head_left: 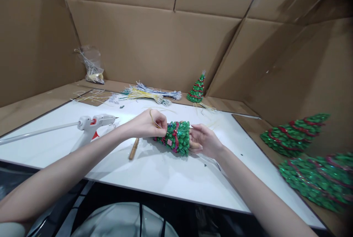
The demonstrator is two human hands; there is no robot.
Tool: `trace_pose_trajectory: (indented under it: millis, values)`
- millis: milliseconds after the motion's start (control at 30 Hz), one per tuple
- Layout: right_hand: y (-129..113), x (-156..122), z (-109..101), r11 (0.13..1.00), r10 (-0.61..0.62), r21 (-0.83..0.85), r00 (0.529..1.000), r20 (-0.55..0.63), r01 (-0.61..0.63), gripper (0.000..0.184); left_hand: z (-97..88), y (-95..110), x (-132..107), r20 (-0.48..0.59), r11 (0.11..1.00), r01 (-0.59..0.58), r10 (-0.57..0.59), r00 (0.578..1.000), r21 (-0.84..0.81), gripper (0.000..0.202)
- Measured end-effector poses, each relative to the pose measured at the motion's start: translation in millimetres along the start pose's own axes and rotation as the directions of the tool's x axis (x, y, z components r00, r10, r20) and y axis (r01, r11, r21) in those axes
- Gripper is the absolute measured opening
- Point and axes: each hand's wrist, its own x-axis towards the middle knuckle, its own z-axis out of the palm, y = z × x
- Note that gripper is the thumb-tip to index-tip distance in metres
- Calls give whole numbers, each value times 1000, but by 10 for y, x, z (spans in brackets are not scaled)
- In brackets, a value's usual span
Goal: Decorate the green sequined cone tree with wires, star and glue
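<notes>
A small green Christmas tree ornament [178,139] with red garlands lies on its side above the white tabletop, its tip pointing left. My right hand [205,141] grips it by the wide base, with some fingers seemingly inside the base. Close against the tree's upper left side, my left hand [154,123] is closed in a pinch on a thin yellowish wire [152,117], which loops up over the fingers. The tree's tip is hidden by that hand. A wooden-handled tool [134,149] lies on the table just below my left wrist.
At left stands a white glue gun [95,126] with a long glue stick. Bundled wires [150,93] lie at the back, beside an upright decorated tree [196,89]. Two more trees [295,135] lie at right. A plastic bag [93,66] leans in the left corner. Cardboard walls [151,42] surround the table.
</notes>
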Motion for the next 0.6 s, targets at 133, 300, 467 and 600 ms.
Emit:
trace_pose_trajectory:
  millis: [133,300,467,600]
  values:
    - [16,0,18,1000,-11,-30,1000,-22,10,28,12,-13,-7,16,1000,6,-6,1000,-15,12]
    - [8,15,149,975,-116,-210,973,-200,73,21,-7,24,-26,45,999,12,-10,999,-40,11]
    - [-38,24,206,950,-119,-311,960,-252,36,25,-27,62,-27,85,998,28,-22,996,-63,10]
    - [-42,30,197,937,-123,-348,963,-239,33,32,-22,58,-14,62,998,23,-20,998,-56,11]
